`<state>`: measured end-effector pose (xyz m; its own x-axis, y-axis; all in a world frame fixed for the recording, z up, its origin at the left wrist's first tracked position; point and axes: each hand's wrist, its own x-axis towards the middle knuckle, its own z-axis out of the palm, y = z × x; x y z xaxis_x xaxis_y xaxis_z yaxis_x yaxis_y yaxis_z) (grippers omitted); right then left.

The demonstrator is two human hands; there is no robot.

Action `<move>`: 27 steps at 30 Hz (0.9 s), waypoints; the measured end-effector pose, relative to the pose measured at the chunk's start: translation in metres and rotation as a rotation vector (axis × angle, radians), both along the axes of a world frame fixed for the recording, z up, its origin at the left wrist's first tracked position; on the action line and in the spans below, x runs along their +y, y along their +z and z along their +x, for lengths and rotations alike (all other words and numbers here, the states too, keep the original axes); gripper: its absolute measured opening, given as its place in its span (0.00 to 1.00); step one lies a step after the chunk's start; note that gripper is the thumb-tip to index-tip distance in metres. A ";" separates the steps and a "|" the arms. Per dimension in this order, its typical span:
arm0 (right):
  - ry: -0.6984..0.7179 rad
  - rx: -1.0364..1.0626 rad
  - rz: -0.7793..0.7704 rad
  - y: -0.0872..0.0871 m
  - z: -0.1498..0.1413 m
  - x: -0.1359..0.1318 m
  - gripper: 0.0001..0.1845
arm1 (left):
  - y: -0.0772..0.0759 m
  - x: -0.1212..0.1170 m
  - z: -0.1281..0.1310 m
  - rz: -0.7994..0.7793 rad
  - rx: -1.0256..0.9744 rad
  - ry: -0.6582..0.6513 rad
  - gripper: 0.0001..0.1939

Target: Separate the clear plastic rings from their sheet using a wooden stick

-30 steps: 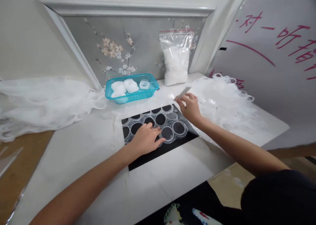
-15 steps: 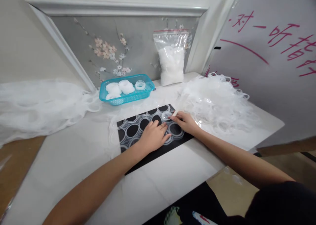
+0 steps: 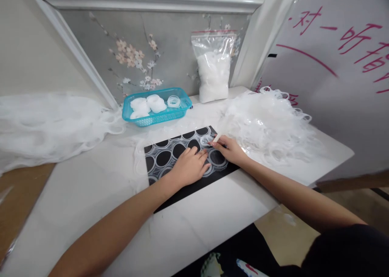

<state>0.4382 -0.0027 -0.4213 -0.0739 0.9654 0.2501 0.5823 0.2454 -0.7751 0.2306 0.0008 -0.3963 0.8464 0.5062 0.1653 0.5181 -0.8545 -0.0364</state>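
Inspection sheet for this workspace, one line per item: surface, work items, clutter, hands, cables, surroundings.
Surface: white marbled tabletop, black rectangular mat on it.
Work items: clear plastic sheet with round cutouts on the mat; slim white strip over its far right part.
Clutter: turquoise plastic basket holding white ring stacks; clear zip bag, white contents; translucent ringed heaps right and left.
Hands: left hand spread on the sheet; right hand pinching the strip.
Cables: nothing seen.
Surroundings: framed floral panel behind; white board with red writing right.

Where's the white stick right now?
Head view, just right of centre: the white stick is in the person's right hand, over the black mat's far right part, between the left hand and the white ring pile.
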 end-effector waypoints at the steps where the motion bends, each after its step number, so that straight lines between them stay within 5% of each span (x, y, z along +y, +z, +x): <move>1: 0.005 -0.012 0.004 0.001 0.000 0.000 0.16 | 0.001 0.001 0.000 -0.004 0.004 -0.014 0.22; 11: 0.076 -0.541 0.290 -0.002 -0.011 -0.012 0.13 | 0.005 0.002 0.002 -0.033 0.030 -0.049 0.19; 15: -0.038 -0.712 0.357 0.020 -0.001 0.022 0.14 | 0.006 0.002 0.000 -0.062 0.034 -0.049 0.19; 18: -0.504 -0.586 0.335 0.050 0.029 0.062 0.13 | 0.006 0.003 0.000 -0.099 0.029 -0.034 0.19; 20: -0.648 -0.541 0.324 0.066 0.051 0.077 0.12 | 0.005 0.004 0.002 -0.115 0.022 -0.025 0.20; 24: -0.637 -0.527 0.301 0.077 0.063 0.062 0.16 | 0.006 0.001 0.006 -0.115 0.010 -0.035 0.21; 27: -0.434 -0.237 0.138 0.068 0.047 0.025 0.16 | 0.016 -0.008 -0.010 -0.092 -0.017 -0.052 0.20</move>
